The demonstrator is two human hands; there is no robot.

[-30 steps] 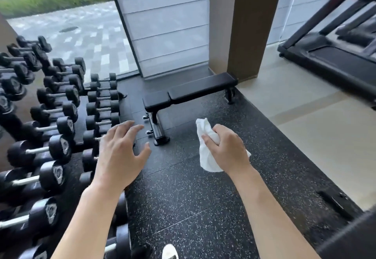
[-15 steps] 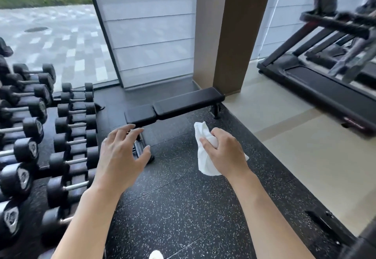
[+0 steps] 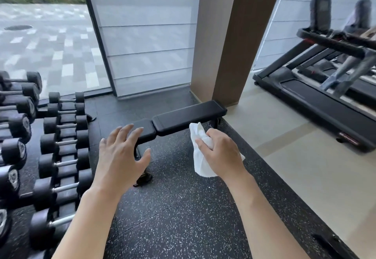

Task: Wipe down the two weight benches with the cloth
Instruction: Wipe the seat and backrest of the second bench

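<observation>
One black flat weight bench (image 3: 187, 116) stands on the speckled rubber floor ahead of me, its long pad running towards a wooden pillar. My right hand (image 3: 221, 154) is closed around a crumpled white cloth (image 3: 200, 157), held in the air in front of the bench's near side. My left hand (image 3: 120, 157) hovers with fingers spread and nothing in it, covering part of the bench's short seat pad and front leg. Neither hand touches the bench. I see only this one bench.
A rack of black dumbbells (image 3: 61, 142) fills the left side. A wooden pillar (image 3: 227, 34) rises behind the bench's far end. Treadmills (image 3: 321, 99) stand on the beige floor at the right. Glass and blinds close off the back.
The view has swung to the right and the bench looks nearer and more central. Both hands keep the same pose, the right still holding the cloth.
</observation>
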